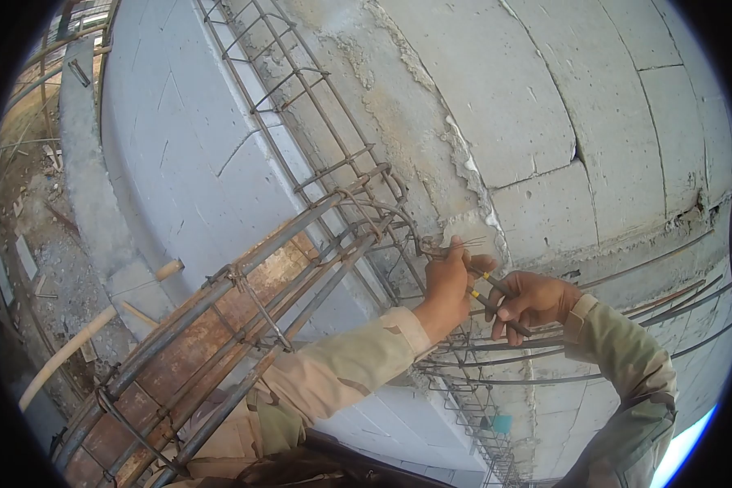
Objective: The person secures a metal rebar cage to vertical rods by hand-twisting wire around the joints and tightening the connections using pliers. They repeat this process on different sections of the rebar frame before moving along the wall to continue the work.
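Observation:
My right hand (537,305) is closed around pincers (488,306) with dark and yellow handles. The head of the pincers is hidden by my left hand (449,286), which is beside the end of the rebar cage. The fingers of that hand are closed, and thin tie wires (473,242) stick out past them. Just left of it, bent bar ends and stirrups (374,213) meet where two rebar cages join. One rebar cage (252,313) slopes to the lower left, and another rebar cage (289,81) runs up along the wall.
A rusty board (189,351) lies under the lower cage. Grey block wall (504,106) fills the upper right, with pale blocks (179,122) at left. Long loose bars (667,313) stretch to the right. Rubble ground (49,268) and a wooden pole (65,358) show far below left.

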Tool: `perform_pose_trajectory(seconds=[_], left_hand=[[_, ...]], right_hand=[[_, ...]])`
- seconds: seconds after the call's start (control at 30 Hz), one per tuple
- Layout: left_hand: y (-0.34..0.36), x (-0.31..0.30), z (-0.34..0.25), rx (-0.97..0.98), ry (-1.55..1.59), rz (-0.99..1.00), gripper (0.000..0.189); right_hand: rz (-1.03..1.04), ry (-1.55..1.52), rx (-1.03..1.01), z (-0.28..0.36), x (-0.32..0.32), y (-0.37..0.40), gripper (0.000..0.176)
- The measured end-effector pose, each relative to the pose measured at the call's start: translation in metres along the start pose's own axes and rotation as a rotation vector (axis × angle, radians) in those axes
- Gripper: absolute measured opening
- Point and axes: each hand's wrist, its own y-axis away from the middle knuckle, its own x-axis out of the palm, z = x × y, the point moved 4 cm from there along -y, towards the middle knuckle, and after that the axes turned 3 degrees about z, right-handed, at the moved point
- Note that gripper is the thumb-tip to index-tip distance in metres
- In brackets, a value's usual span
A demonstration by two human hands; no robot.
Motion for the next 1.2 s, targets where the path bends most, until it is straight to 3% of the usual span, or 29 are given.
perform_pose_trajectory(seconds=[0.1,0.17,0.2,0.23,0.3,0.37,0.43,0.57,0.63,0.67,0.7,0.77,0.8,0.83,0.93,1.03,1.1,1.13,1.2], left_hand=[[-0.009,-0.001,0.002,-0.004,0.014,0.094,0.038],[-0.009,0.018,-0.005,-0.041,0.159,0.095,0.043],[-0.009,0.019,-0.001,-0.045,0.211,0.059,0.047],[-0.011,0.012,0.004,-0.053,0.205,0.054,0.047],[-0.017,-0.004,0.009,-0.018,0.021,0.087,0.044],[-0.008,-0.008,0.005,0.011,-0.003,0.072,0.045],[-0.006,-0.018,0.008,0.018,-0.078,0.116,0.047],[-0.017,-0.029,0.008,0.013,-0.150,0.203,0.049],[-0.026,-0.027,0.017,0.039,-0.126,0.307,0.049],[-0.021,-0.019,0.017,0.021,0.015,0.308,0.051],[-0.015,-0.013,0.018,0.001,0.162,0.304,0.054],[-0.001,0.001,0.014,-0.025,0.136,0.230,0.059],[0.009,0.011,0.006,-0.003,0.105,0.130,0.051],[0.014,0.015,0.001,0.022,0.074,0.032,0.044],[-0.007,0.010,0.008,0.045,0.043,0.008,0.032],[-0.003,0.006,0.006,0.051,0.000,0.047,0.027],[-0.001,0.006,0.006,0.046,0.029,0.055,0.026],[-0.001,0.006,0.004,0.047,0.054,0.065,0.026],[-0.006,-0.008,0.007,0.048,-0.009,0.091,0.025]], right_hand=[[0.006,0.036,0.002,0.028,0.015,0.011,0.011],[-0.473,0.988,0.020,0.080,0.031,0.034,0.009],[-0.555,1.253,-0.041,0.089,0.040,0.035,0.011],[-0.554,1.242,-0.039,0.079,0.040,0.033,0.011],[-0.601,0.936,-0.083,0.043,0.040,0.025,0.018],[-0.693,1.123,-0.270,0.018,0.044,0.016,0.021],[-0.760,0.921,-0.395,-0.008,0.054,0.005,0.021],[-0.809,0.958,-0.454,-0.027,0.051,-0.002,0.018],[-0.945,1.361,-0.521,-0.015,0.044,0.007,0.014],[-1.051,1.608,-0.393,-0.007,0.048,0.012,0.014],[-1.062,1.599,-0.393,-0.007,0.044,0.013,0.014],[-1.231,2.018,-0.592,-0.010,0.044,0.012,0.017],[-1.245,2.068,-0.577,-0.014,0.041,0.009,0.019],[-1.251,2.065,-0.575,-0.017,0.040,0.009,0.019],[-1.259,2.044,-0.597,-0.016,0.047,0.012,0.018],[-1.130,1.789,-0.422,0.002,0.045,0.023,0.023],[-0.667,1.335,-0.280,0.023,0.039,0.030,0.031],[-0.479,0.685,-0.122,0.021,0.032,0.027,0.038],[-0.426,0.706,-0.053,0.018,0.032,0.016,0.037]])
